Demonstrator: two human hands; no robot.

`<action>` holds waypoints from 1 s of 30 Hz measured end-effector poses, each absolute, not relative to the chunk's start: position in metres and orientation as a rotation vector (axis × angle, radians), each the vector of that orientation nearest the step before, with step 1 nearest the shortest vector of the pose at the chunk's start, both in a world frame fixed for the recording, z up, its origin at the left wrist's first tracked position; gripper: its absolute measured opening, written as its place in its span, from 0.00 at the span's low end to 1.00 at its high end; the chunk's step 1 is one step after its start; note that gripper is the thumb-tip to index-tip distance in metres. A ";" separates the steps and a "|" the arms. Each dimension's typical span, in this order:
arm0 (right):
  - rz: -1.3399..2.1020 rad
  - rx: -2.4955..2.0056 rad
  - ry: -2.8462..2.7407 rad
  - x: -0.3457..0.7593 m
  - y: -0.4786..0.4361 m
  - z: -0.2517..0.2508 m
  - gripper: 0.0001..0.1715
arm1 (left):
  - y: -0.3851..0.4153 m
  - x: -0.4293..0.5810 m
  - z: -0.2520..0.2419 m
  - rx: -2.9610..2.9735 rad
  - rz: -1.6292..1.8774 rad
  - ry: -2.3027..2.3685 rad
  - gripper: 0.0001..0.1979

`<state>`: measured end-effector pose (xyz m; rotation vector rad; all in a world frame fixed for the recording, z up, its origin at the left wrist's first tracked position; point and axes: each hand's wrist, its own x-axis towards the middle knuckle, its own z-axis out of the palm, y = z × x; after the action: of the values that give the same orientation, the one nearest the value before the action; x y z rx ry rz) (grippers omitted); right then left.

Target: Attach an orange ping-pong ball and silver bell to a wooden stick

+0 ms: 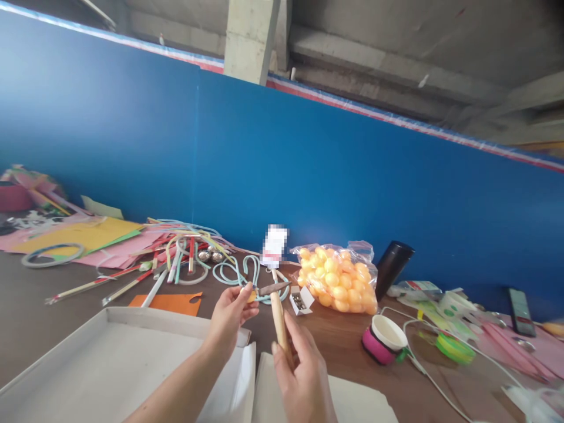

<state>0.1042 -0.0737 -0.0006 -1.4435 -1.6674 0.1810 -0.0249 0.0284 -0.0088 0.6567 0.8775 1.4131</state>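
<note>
My right hand (304,370) is wrapped round the wooden handle of a small hammer (278,320), held upright with its dark pointed metal head at the top. My left hand (229,317) is closed, thumb and fingertips pinched together beside the hammer head. A small yellow-orange piece (252,295) shows at those fingertips; its kind cannot be made out. Just behind the hammer are a small white box (304,301) of little metal pieces and a looped pale blue cord (238,273) with a white badge (274,247).
A shallow white box lid (110,352) lies at the left. Behind stand a bag of orange balls (337,279) and a black bottle (393,269). A tape roll (385,339), a white cable (434,396) and a phone (521,311) are at the right. A blue partition (308,164) bounds the back.
</note>
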 end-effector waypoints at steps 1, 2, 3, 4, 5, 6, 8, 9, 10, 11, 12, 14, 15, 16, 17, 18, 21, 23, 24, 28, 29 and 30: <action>0.184 -1.452 -1.669 0.104 -0.074 -0.001 0.27 | 0.029 -0.025 -0.009 0.664 1.411 0.878 0.17; 0.185 -1.460 -1.675 0.105 -0.074 -0.001 0.27 | 0.029 -0.025 -0.010 0.664 1.407 0.880 0.17; 0.186 -1.465 -1.681 0.105 -0.074 -0.001 0.27 | 0.029 -0.025 -0.010 0.660 1.404 0.883 0.17; 0.188 -1.465 -1.683 0.105 -0.073 -0.001 0.27 | 0.028 -0.025 -0.010 0.652 1.404 0.888 0.17; 0.191 -1.462 -1.679 0.105 -0.073 -0.001 0.27 | 0.028 -0.025 -0.010 0.647 1.405 0.892 0.17; 0.194 -1.456 -1.672 0.105 -0.073 -0.001 0.27 | 0.028 -0.025 -0.010 0.648 1.406 0.894 0.17; 0.200 -1.446 -1.663 0.105 -0.072 -0.001 0.27 | 0.028 -0.025 -0.010 0.656 1.410 0.896 0.17; 0.196 -1.445 -1.660 0.104 -0.072 -0.001 0.28 | 0.029 -0.025 -0.010 0.656 1.409 0.895 0.18; 0.190 -1.449 -1.661 0.104 -0.072 -0.001 0.28 | 0.029 -0.024 -0.010 0.650 1.409 0.894 0.18; 0.186 -1.456 -1.665 0.104 -0.072 -0.001 0.28 | 0.029 -0.024 -0.010 0.641 1.408 0.892 0.17; 0.183 -1.466 -1.669 0.104 -0.071 -0.001 0.28 | 0.029 -0.024 -0.010 0.631 1.409 0.891 0.17; 0.186 -1.496 -1.679 0.105 -0.071 -0.003 0.27 | 0.029 -0.024 -0.010 0.621 1.408 0.886 0.17; 0.192 -1.518 -1.687 0.107 -0.070 -0.005 0.28 | 0.029 -0.025 -0.010 0.623 1.408 0.883 0.17; 0.197 -1.547 -1.695 0.109 -0.069 -0.007 0.28 | 0.028 -0.025 -0.010 0.628 1.408 0.885 0.17; 0.198 -1.580 -1.703 0.111 -0.069 -0.009 0.29 | 0.028 -0.025 -0.010 0.634 1.409 0.887 0.17; 0.193 -1.613 -1.713 0.114 -0.068 -0.012 0.30 | 0.027 -0.025 -0.009 0.637 1.411 0.890 0.17; 0.187 -1.668 -1.787 0.119 -0.066 -0.017 0.32 | 0.025 -0.026 -0.008 0.639 1.404 0.899 0.18; 0.209 -1.681 -1.859 0.118 -0.067 -0.016 0.33 | 0.024 -0.026 -0.006 0.639 1.390 0.901 0.18; 0.219 -1.694 -1.885 0.117 -0.067 -0.014 0.33 | 0.023 -0.026 -0.005 0.640 1.382 0.905 0.18; 0.210 -1.801 -1.902 0.114 -0.069 -0.008 0.29 | 0.021 -0.026 -0.002 0.652 1.360 0.915 0.19; 0.203 -1.825 -1.903 0.114 -0.070 -0.007 0.27 | 0.021 -0.026 -0.003 0.654 1.360 0.913 0.19; 0.186 -1.842 -1.899 0.115 -0.069 -0.006 0.25 | 0.021 -0.026 -0.003 0.655 1.363 0.912 0.19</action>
<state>0.1151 -0.0694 -0.0060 -1.8421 -1.8993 0.1855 -0.0259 0.0215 -0.0030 0.6551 0.9123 1.3629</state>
